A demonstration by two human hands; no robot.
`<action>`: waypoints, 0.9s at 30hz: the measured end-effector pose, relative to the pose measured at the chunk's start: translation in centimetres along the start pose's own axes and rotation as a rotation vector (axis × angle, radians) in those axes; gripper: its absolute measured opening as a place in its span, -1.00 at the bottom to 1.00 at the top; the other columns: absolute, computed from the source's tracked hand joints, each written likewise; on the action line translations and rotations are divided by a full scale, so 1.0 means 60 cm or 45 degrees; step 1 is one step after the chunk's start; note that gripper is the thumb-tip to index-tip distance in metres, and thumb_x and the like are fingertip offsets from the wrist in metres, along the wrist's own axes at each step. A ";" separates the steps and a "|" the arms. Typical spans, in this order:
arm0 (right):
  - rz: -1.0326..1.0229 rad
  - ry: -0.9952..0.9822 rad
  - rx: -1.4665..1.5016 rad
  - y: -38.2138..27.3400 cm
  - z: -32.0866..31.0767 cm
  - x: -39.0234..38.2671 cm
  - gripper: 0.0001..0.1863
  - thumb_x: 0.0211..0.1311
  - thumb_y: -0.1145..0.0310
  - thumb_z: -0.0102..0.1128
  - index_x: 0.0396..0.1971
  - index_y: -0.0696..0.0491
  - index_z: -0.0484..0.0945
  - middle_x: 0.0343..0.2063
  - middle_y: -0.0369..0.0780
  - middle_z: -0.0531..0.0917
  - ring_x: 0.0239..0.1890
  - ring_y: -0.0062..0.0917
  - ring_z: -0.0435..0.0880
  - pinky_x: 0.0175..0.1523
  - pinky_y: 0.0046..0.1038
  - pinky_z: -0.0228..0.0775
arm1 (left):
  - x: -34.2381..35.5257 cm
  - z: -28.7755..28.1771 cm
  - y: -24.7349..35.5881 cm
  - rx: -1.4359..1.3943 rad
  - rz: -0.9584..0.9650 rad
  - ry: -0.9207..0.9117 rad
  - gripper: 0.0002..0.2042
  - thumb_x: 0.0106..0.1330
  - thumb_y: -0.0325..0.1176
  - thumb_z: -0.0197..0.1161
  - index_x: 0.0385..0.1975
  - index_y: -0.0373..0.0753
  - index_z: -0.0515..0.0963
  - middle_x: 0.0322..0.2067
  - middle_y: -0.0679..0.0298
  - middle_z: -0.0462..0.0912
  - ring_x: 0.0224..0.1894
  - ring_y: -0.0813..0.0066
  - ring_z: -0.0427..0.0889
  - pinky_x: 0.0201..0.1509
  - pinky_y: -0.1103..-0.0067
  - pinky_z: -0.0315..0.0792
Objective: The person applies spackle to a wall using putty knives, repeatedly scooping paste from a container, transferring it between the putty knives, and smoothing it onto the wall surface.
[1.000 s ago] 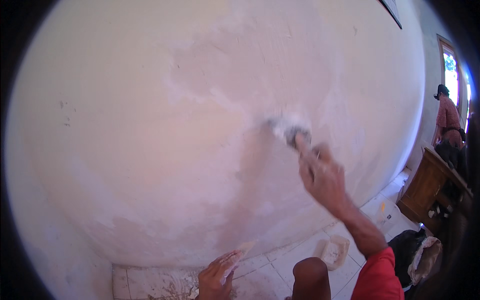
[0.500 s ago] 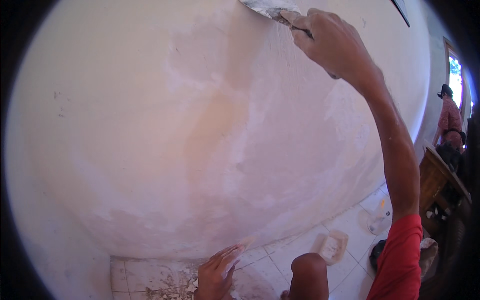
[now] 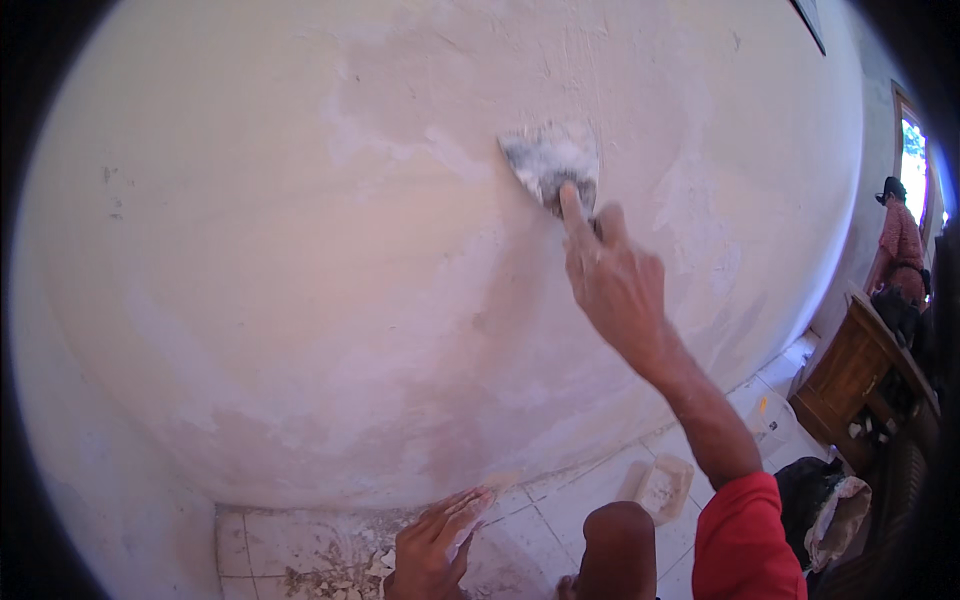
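My right hand (image 3: 625, 290) is closed round the handle of a broad putty knife (image 3: 548, 160), one finger stretched along it. Its blade, smeared with white and grey filler, lies against the patched wall (image 3: 390, 240). Damp-looking pinkish patches and whitish smears cover the middle and lower wall. Low down near the foot of the wall, my left hand (image 3: 432, 550) is closed on a pale flat piece (image 3: 505, 482) coated with white filler. Its exact kind is mostly hidden by the fingers.
A shallow tub (image 3: 664, 488) of white filler stands on the tiled floor beside my knee (image 3: 618, 550). Broken flakes (image 3: 345, 580) lie at lower left. To the right are a clear container (image 3: 770, 420), an opened bag (image 3: 835, 520), a wooden cabinet (image 3: 850, 370) and another person (image 3: 903, 245).
My right hand has brought the putty knife down the wall from the top edge, and the arm is now more bent. My left hand has stayed in place.
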State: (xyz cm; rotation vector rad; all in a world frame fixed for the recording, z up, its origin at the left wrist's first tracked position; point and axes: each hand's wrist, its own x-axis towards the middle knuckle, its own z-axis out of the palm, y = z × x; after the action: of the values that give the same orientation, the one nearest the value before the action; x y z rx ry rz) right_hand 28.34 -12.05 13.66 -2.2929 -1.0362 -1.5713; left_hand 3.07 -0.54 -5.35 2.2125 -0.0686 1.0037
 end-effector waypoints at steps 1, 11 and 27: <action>-0.026 0.034 0.032 -0.002 0.014 -0.023 -0.44 0.21 0.38 0.21 0.25 0.02 0.43 -0.37 -0.17 0.46 -0.59 -0.41 0.57 -0.56 -0.39 0.42 | -0.001 -0.001 0.001 -0.002 0.015 0.016 -0.69 0.16 -0.65 0.21 -0.09 -0.23 0.58 -0.06 0.11 0.66 -0.04 0.09 0.66 0.02 0.37 0.57; -0.105 0.240 0.108 0.010 -0.096 0.061 -0.49 0.18 0.35 0.21 0.18 -0.01 0.49 -0.49 -0.16 0.52 -0.61 -0.34 0.56 -0.55 -0.32 0.41 | 0.004 -0.011 0.008 -0.057 -0.224 -0.025 -0.61 0.16 -0.66 0.24 0.01 -0.21 0.58 -0.07 0.13 0.69 -0.07 0.17 0.71 -0.02 0.46 0.59; -0.121 -0.236 0.098 -0.018 -0.090 -0.080 -0.48 0.11 0.43 0.19 0.15 0.15 0.48 -0.34 -0.06 0.54 -0.64 -0.34 0.60 -0.59 -0.36 0.42 | 0.009 -0.021 0.058 -0.523 -0.828 0.292 -0.78 0.37 -0.53 0.15 -0.01 -0.38 0.54 -0.16 0.14 0.69 -0.08 0.49 0.62 0.03 0.59 0.44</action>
State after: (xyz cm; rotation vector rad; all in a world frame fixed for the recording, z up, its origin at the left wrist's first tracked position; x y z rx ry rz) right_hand 22.66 -16.07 11.53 -2.4049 -1.2435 -1.3452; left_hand 1.57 -2.30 -2.39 1.5684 0.4770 0.7738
